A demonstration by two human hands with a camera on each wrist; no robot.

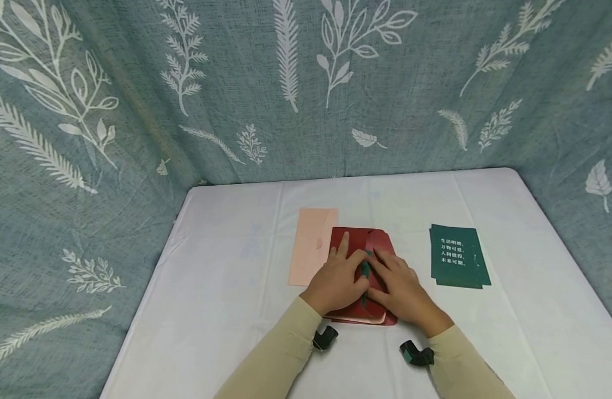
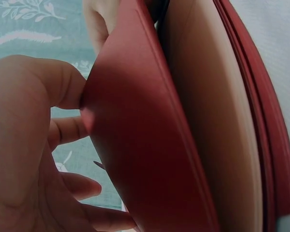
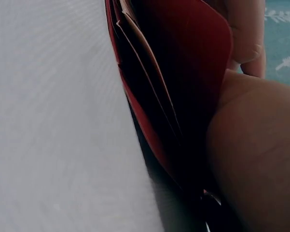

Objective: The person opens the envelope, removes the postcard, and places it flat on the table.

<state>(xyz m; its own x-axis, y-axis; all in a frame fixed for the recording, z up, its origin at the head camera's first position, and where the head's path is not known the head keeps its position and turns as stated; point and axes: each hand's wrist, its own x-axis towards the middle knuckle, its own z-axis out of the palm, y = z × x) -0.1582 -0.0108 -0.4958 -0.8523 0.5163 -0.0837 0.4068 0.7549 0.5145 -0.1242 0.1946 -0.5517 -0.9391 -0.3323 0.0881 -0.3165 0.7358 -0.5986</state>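
A red envelope [image 1: 353,238] lies in a stack at the middle of the table, with a strip of green [image 1: 365,268] showing in the gap between its two red sides. With thumb and forefinger, my left hand [image 1: 335,281] pinches the edge of the left red panel [image 2: 140,111]. On the other side, my right hand [image 1: 401,289] grips the edge of the rounded red flap [image 3: 193,43] between thumb and fingers. Both edges are raised. Underneath, a peach layer [image 2: 207,92] and more red layers show. What the green strip belongs to is mostly hidden.
A peach envelope [image 1: 310,244] lies flat at the left, partly under the red stack. Dark green cards [image 1: 457,255] with white writing overlap on the right. White cloth [image 1: 226,266] covers the table, and a leaf-patterned curtain [image 1: 306,138] hangs behind it.
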